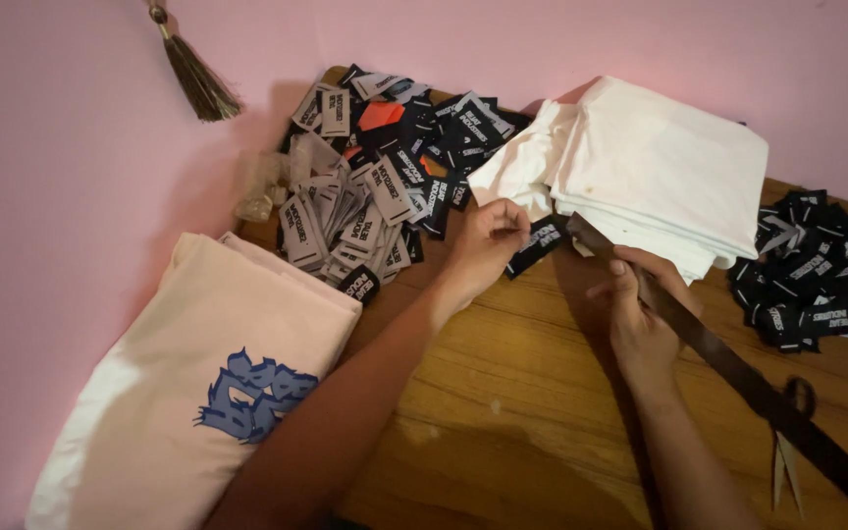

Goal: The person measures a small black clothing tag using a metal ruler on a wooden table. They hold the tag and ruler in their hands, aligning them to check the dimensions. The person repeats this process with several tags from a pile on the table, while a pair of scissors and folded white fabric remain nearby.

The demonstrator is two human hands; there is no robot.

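Wooden table point(542, 393), label piles point(375, 167), folded white cloth point(660, 157), scissors point(792, 442)

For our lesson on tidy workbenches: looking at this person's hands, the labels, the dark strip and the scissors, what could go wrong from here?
1. The scissors lie half under the dark strip held by the right hand; pulling the strip may drag them off the table.
2. The left hand pinches a black label beside the heaped labels; a nudge could scatter them.

A single head-worn camera looks steeply down and forward over a wooden table point(542, 393) set against a pink wall point(71, 147). It sits close, with both forearms entering from the bottom edge. No second view overlaps it.
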